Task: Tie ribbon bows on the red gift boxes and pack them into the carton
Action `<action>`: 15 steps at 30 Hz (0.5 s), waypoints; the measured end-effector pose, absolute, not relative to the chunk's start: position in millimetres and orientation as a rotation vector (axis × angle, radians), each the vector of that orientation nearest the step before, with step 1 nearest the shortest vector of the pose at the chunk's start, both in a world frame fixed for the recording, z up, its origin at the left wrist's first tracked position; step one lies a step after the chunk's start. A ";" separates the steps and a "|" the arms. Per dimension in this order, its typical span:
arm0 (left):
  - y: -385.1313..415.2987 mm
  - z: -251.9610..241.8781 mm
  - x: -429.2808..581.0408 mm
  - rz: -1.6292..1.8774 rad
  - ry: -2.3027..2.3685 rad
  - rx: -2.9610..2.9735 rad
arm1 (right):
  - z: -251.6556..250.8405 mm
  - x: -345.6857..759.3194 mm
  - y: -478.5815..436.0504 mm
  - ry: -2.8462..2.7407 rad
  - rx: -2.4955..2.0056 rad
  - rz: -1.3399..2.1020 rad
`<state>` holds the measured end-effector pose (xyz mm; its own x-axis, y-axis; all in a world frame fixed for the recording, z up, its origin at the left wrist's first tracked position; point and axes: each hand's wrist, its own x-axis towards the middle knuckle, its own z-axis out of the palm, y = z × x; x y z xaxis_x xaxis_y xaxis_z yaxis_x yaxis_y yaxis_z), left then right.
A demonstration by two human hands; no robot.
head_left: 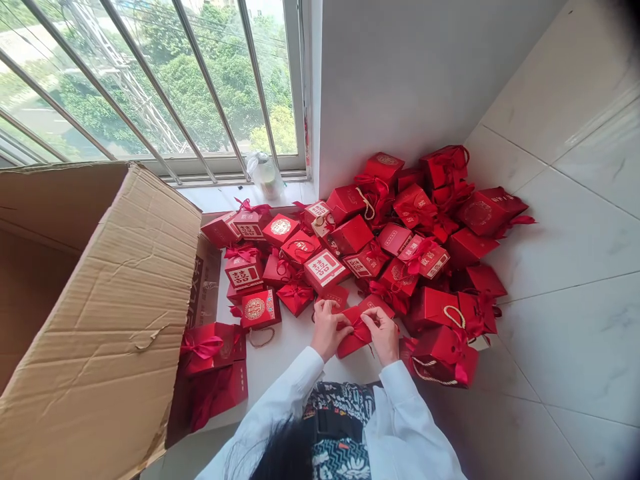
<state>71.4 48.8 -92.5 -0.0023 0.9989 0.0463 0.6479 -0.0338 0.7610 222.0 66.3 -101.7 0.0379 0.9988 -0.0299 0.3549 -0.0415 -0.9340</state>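
Red gift box (353,341) half hidden by left hand (327,328) and right hand (383,335) — cardboard carton (95,300) cut off at the picture's edge

This looks like a room in a home, seen from high up. Beyond the left hand (326,328) is a barred window (295,87) over treetops (175,87). Right of the right hand (383,335) are white floor tiles (565,333); left of the left hand stands a cardboard carton (95,300).

Left hand (326,328) and right hand (383,335) close together but not touching, backs upward, fingers (371,319) curled down in a pinch, wrists bent, white-sleeved forearms (287,400) converging from either side below the grip.
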 end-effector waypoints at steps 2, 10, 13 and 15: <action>49.3 -92.8 68.7 0.824 1.684 1.735 | -101.5 222.5 67.0 -1.432 -1.512 1.019; 42.8 -88.2 42.5 0.784 1.616 1.751 | -101.3 229.6 68.7 -1.524 -1.476 1.065; 42.1 -87.8 34.7 0.760 1.608 1.758 | -94.5 228.8 68.2 -1.575 -1.489 1.056; 42.8 -87.2 33.1 0.746 1.590 1.771 | -86.1 226.3 67.9 -1.636 -1.499 1.039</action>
